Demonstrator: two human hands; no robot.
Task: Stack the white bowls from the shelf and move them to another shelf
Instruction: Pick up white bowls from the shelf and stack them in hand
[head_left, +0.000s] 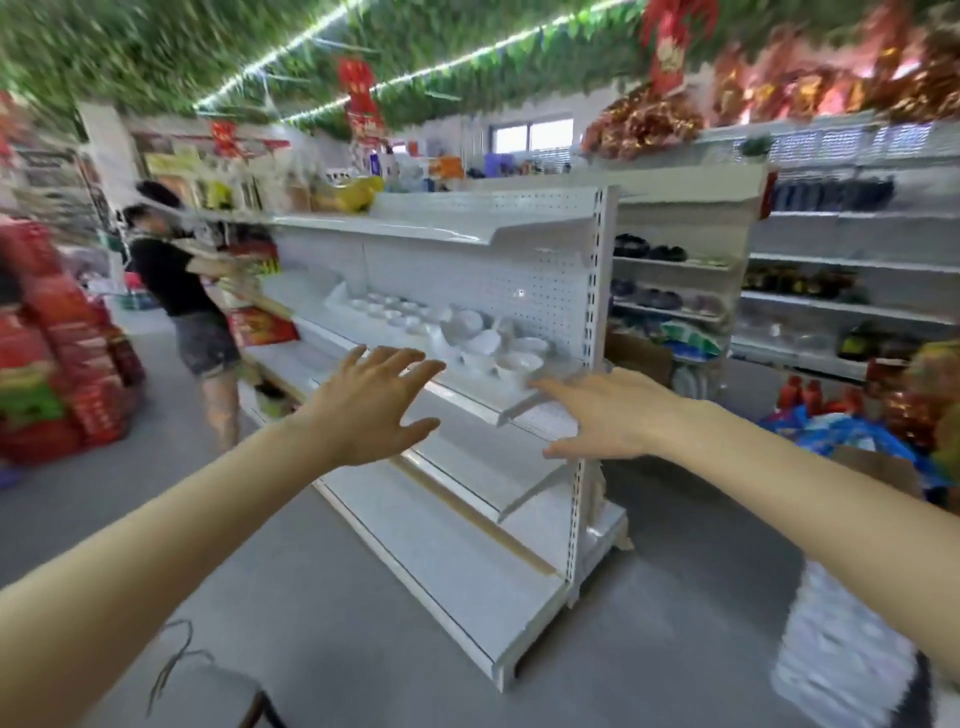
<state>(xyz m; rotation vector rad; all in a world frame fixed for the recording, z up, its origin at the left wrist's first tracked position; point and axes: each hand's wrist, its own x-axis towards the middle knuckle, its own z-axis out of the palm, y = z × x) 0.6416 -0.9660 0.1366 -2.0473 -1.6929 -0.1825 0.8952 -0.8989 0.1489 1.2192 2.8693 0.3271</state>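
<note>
The white bowls (511, 358) sit in a loose cluster at the right-hand end of the middle shelf (467, 395) of the white rack, close to its front lip. Several are tilted against one another rather than nested, and a second group of small bowls (387, 309) lies further left along the same shelf. Both hands hover just in front of that shelf, holding nothing: the left hand (366, 408) has its fingers spread wide, and the right hand (608, 415) is flat with straight fingers, its tips nearest the cluster. The likely trouble is a leaning bowl nudged off the lip, or a crooked stack slipping when lifted, since the bowls do not sit level. They look empty, though blur hides their insides. Another person (176, 280) stands towards the rack's far left end.
</note>
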